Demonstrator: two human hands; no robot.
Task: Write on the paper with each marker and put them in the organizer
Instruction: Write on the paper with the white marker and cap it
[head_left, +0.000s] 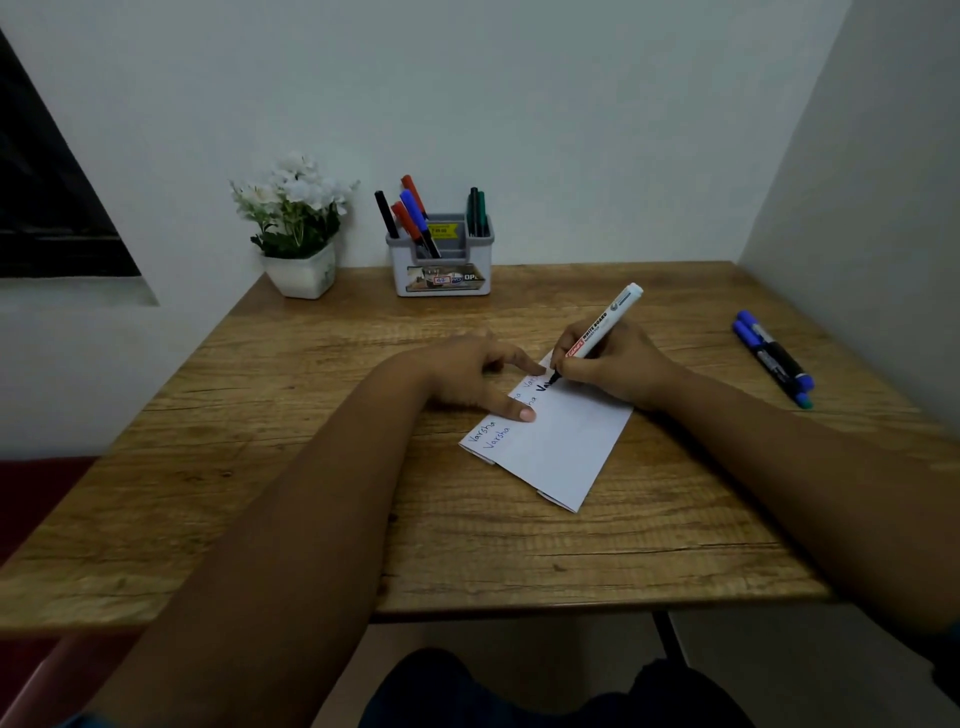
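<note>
Head: right hand (615, 364) around marker (602, 325)

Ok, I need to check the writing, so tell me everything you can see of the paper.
The paper is white, folded, with a flap edge showing at its near side. It lies flat and skewed on the wooden table. A word is written several times along its left part, thinly, plus bolder black letters. The left hand presses it with straight fingers; the right hand holds a white marker with its tip on it.
</note>
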